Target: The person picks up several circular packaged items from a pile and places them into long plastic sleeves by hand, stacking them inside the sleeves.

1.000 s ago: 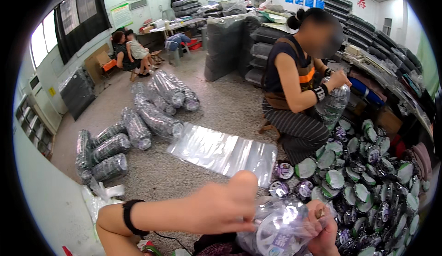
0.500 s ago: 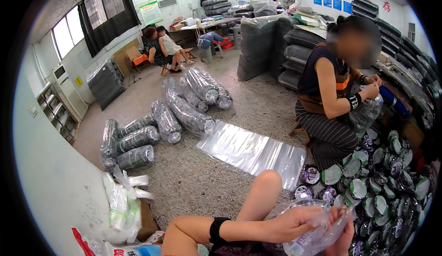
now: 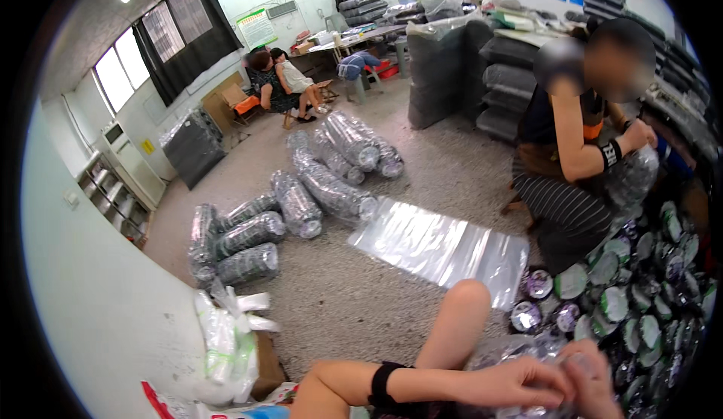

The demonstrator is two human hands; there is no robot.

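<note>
My left hand (image 3: 527, 381) and my right hand (image 3: 591, 380) are close together at the lower right, their fingers curled in toward each other. Between and behind them is a clear plastic bag (image 3: 506, 350), crumpled, its gathered edge pinched in the fingers. My own hands hide most of the bag, and the right hand is slightly smeared. Just past them lies a large heap of round, dark-wrapped packs (image 3: 614, 304) with purple or pale green faces. I cannot make out clearly what is inside the bag.
A flat stack of clear plastic bags (image 3: 444, 249) lies on the floor ahead. Several filled, roll-shaped bags (image 3: 248, 234) are grouped to its left. A co-worker (image 3: 572, 133) crouches at the right, holding another clear bag (image 3: 633, 182). White plastic bags (image 3: 226, 336) rest by the left wall.
My view has swung left, so the room sits further right. My hands have come closer together at the bag's edge. The co-worker's hands have lowered onto their bag.
</note>
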